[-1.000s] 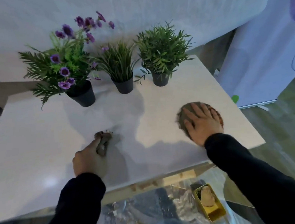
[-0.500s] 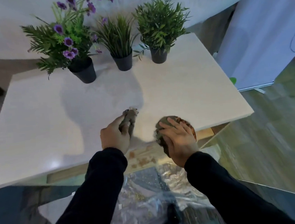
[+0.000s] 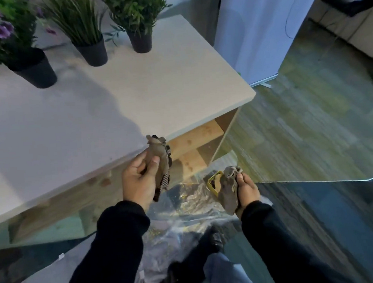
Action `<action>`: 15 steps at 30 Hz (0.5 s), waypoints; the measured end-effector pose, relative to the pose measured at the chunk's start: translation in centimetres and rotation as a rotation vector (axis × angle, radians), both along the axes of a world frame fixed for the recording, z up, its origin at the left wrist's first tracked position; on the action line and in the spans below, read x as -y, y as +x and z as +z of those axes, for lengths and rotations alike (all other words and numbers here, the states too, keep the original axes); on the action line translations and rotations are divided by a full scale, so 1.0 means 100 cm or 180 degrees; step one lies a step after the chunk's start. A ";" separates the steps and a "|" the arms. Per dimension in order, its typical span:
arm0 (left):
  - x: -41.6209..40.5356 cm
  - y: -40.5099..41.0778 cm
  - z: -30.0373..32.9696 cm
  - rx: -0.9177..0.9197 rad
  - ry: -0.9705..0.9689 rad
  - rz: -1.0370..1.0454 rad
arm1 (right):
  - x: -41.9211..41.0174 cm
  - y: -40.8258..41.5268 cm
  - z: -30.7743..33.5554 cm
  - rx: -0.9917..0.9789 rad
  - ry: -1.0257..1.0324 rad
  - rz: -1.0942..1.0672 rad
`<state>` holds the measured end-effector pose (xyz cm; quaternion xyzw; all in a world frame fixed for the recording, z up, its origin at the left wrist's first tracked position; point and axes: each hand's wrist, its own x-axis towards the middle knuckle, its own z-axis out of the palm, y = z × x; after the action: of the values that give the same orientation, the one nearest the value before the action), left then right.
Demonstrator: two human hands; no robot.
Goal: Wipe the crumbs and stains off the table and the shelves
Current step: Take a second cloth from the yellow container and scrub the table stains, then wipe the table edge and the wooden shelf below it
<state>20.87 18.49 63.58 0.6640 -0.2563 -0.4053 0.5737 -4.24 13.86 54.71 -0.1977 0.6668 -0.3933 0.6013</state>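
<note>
The white table top [image 3: 155, 92] fills the upper left of the head view. Below its front edge show wooden shelf boards [image 3: 194, 140]. My left hand [image 3: 138, 181] is closed on a bunched brown cloth [image 3: 158, 153], held in the air just in front of the table's front edge. My right hand [image 3: 247, 192] grips a second brown-grey cloth [image 3: 228, 189], lower and to the right, off the table, above crinkled clear plastic sheeting [image 3: 186, 204]. Both sleeves are black.
Three potted plants in black pots [image 3: 93, 52] stand along the table's back edge. A yellow-rimmed container [image 3: 213, 179] lies on the plastic beside my right hand. A white banner stand [image 3: 257, 30] rises at the right, and wood-look floor [image 3: 302, 121] spreads beyond the table's corner.
Both hands have come off the table top toward me with their cloths. The right hand dropped below the table edge. The view has tilted down and to the right.
</note>
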 end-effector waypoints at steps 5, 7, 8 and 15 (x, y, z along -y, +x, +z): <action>-0.011 -0.047 -0.051 -0.0090 0.0272 -0.0544 | 0.006 -0.073 -0.100 0.0519 0.0660 -0.0413; -0.013 -0.066 -0.073 -0.0097 0.0369 -0.0693 | 0.001 -0.071 -0.060 0.0680 0.0775 -0.0547; -0.010 -0.076 -0.085 -0.0107 0.0429 -0.0717 | 0.004 -0.077 -0.059 0.0866 0.0821 -0.0466; 0.028 -0.142 -0.248 0.0161 0.0879 -0.1024 | 0.036 -0.134 -0.207 0.1010 0.0946 -0.0654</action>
<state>6.71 15.65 38.81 0.6968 -0.3154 -0.5061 0.3986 -17.60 10.23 33.97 0.0262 0.6313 -0.3761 0.6778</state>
